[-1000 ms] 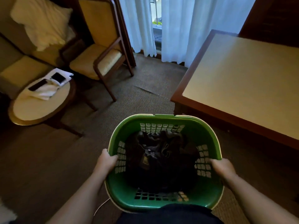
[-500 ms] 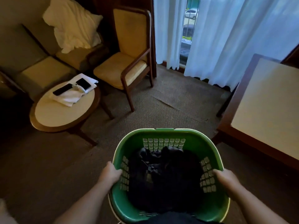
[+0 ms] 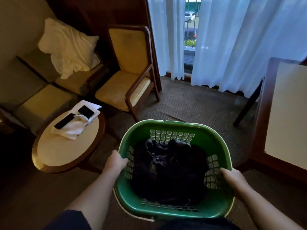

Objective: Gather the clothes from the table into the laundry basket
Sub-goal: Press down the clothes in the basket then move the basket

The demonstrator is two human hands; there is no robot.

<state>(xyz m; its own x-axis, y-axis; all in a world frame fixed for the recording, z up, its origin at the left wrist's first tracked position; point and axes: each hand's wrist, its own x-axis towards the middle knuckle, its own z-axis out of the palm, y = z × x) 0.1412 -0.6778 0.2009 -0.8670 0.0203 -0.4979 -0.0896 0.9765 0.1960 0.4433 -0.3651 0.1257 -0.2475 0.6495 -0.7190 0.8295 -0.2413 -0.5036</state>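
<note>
I hold a green laundry basket (image 3: 167, 126) in front of my body, above the carpet. Dark clothes (image 3: 169, 168) lie bunched inside it. My left hand (image 3: 116, 163) grips the basket's left rim and my right hand (image 3: 232, 178) grips its right rim, fingers curled over the edge. The large wooden table (image 3: 289, 113) with a pale top stands at the right edge of the view, and no clothes show on the part I see.
A small round table (image 3: 58, 153) at the left carries a white cloth (image 3: 71, 128) and two dark phones. A wooden armchair (image 3: 131, 77) and a sofa with a white pillow (image 3: 69, 48) stand behind it. White curtains (image 3: 232, 39) hang ahead.
The view has swung left: the large table slid toward the right edge, and the round table and armchair moved toward the centre. Both hands keep their grip on the basket.
</note>
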